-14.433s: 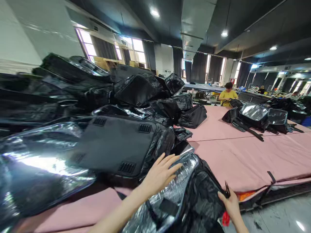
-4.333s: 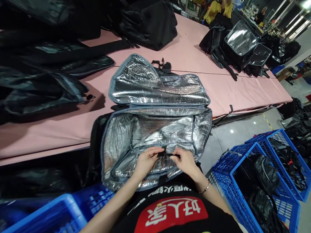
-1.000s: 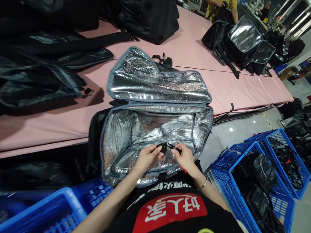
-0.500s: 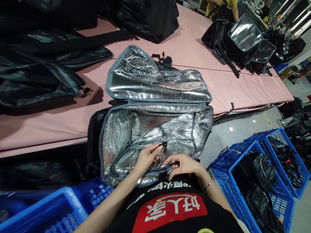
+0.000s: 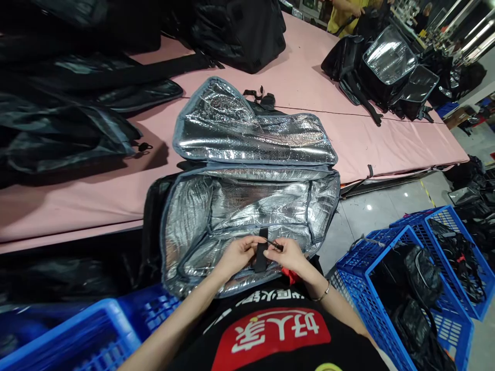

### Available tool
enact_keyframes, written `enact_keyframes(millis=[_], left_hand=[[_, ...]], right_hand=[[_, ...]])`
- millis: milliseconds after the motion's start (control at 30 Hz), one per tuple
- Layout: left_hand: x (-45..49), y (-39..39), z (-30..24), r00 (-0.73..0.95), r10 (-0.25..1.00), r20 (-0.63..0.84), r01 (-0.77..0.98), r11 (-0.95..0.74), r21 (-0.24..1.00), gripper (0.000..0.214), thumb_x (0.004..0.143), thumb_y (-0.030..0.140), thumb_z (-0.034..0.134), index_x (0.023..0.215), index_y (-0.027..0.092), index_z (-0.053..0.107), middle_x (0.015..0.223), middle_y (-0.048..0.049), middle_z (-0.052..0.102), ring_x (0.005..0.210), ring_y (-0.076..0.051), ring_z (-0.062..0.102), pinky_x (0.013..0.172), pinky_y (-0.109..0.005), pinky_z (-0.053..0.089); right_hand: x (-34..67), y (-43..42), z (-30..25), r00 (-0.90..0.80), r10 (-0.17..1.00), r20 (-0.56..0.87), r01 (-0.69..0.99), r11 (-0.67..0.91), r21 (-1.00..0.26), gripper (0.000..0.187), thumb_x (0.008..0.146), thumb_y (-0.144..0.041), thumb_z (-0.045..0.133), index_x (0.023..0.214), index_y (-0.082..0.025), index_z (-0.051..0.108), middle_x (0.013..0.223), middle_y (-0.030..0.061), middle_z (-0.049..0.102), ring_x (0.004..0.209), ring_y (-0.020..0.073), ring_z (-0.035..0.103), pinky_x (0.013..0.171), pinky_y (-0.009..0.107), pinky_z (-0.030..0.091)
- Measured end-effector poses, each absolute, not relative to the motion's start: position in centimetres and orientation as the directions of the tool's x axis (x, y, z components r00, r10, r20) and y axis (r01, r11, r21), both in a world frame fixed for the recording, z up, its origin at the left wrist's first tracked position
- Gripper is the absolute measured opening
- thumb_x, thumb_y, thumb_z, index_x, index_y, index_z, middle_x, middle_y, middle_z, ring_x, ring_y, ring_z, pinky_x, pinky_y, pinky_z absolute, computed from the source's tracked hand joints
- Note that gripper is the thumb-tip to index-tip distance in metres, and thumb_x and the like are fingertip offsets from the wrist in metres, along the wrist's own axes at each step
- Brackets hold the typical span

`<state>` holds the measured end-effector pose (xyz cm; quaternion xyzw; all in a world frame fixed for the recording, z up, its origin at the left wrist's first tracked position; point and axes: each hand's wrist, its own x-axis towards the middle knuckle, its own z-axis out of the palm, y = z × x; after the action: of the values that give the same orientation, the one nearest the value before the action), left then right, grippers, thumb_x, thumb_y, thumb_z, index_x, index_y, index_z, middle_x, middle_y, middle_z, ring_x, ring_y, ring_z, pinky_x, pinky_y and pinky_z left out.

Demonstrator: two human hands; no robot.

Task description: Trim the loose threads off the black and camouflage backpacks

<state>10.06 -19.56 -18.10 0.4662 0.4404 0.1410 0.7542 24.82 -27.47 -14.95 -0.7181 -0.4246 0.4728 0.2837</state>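
Note:
An open insulated bag (image 5: 240,206) with silver foil lining hangs over the near edge of the pink table (image 5: 96,190), its lid (image 5: 247,134) laid back flat. A short black strap (image 5: 262,252) is sewn on the bag's near inner wall. My left hand (image 5: 236,256) pinches the strap from the left. My right hand (image 5: 290,256) is closed on a small thin black tool whose tip (image 5: 273,242) touches the strap's top. A bit of red (image 5: 289,275) shows under my right hand.
Black bags (image 5: 77,103) are heaped along the left and far side of the table. Another open foil-lined bag (image 5: 386,62) lies at the far right, near a person in yellow (image 5: 344,13). Blue crates (image 5: 417,278) with black items stand on the floor right; another crate (image 5: 77,335) is at lower left.
My right hand dipped low and came back up to the strap with the thin tool. The strap now lies flat against the lining under my left fingers.

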Motion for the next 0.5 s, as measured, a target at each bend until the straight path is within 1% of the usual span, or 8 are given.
enact_keyframes(millis=[100,233,300,400,500], left_hand=[[10.1,-19.7,-17.9,0.588,0.611,-0.53,0.203,0.522,0.828,0.035,0.055,0.037,0.066,0.083,0.018,0.07,0.057,0.0007,0.065,0.041,-0.011,0.046,0.042,-0.022,0.034],[9.9,-19.7,-17.2,0.601,0.586,-0.543,0.207,0.542,0.814,0.034,0.056,0.038,0.066,0.081,0.015,0.07,0.067,-0.0041,0.069,0.052,-0.014,0.056,0.051,-0.024,0.043],[9.7,-19.7,-16.8,0.6,0.58,-0.551,0.209,0.551,0.808,0.034,0.057,0.039,0.066,0.082,0.015,0.071,0.073,-0.0057,0.07,0.058,-0.016,0.059,0.054,-0.025,0.045],[9.6,-19.8,-16.5,0.576,0.59,-0.566,0.22,0.555,0.802,0.037,0.057,0.041,0.068,0.085,0.016,0.069,0.072,-0.0047,0.069,0.053,-0.014,0.056,0.047,-0.023,0.041],[9.6,-19.8,-16.6,0.534,0.617,-0.578,0.24,0.544,0.804,0.043,0.057,0.044,0.07,0.091,0.018,0.065,0.06,0.0007,0.062,0.044,-0.011,0.049,0.041,-0.02,0.034]], right_hand=[[24.7,-27.2,-15.8,0.262,0.856,-0.445,0.341,-0.514,-0.787,0.016,0.074,-0.029,0.062,0.065,-0.016,0.063,0.055,-0.005,0.053,0.05,0.0094,0.045,0.051,0.02,0.035],[24.4,-27.1,-16.2,0.318,0.833,-0.453,0.353,-0.548,-0.759,0.018,0.073,-0.032,0.063,0.063,-0.018,0.063,0.052,-0.0052,0.052,0.05,0.0106,0.046,0.051,0.021,0.035],[24.2,-27.1,-16.3,0.334,0.827,-0.452,0.355,-0.555,-0.752,0.019,0.073,-0.033,0.064,0.061,-0.019,0.062,0.05,-0.0055,0.05,0.05,0.0109,0.046,0.052,0.021,0.035],[24.1,-27.0,-16.1,0.346,0.829,-0.439,0.331,-0.546,-0.77,0.02,0.072,-0.032,0.065,0.059,-0.018,0.062,0.048,-0.0059,0.048,0.049,0.0106,0.044,0.051,0.021,0.034],[24.7,-26.3,-15.3,0.368,0.841,-0.397,0.275,-0.506,-0.817,0.021,0.076,-0.03,0.061,0.061,-0.017,0.063,0.051,-0.0047,0.051,0.05,0.0102,0.044,0.05,0.021,0.034]])
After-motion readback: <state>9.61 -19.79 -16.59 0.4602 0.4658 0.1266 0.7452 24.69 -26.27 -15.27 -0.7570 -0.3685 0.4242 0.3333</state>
